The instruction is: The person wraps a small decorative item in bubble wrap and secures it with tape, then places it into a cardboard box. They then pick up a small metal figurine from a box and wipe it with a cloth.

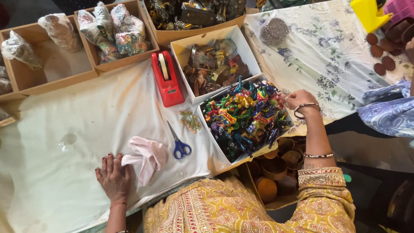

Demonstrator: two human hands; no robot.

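A white cloth (64, 172) is covering the surface. Nearest, the left hand (113, 176) is lying open and flat on it, fingers touching a pink cloth (146, 157). Blue-handled scissors (179, 144) are resting just beside that. The right hand (299, 101) is reaching with curled fingers, gripping nothing visible, at the rim of a white box (207, 129) of colourful figurines (243, 116). Farther off, a red tape dispenser (166, 77) is standing.

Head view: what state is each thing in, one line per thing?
Left hand: flat on the white cloth, touching the pink cloth.
Pink cloth: crumpled.
Right hand: at the figurine box's edge.
Figurine box: open, full.
Scissors: closed, lying flat.
Red tape dispenser: loaded, upright.
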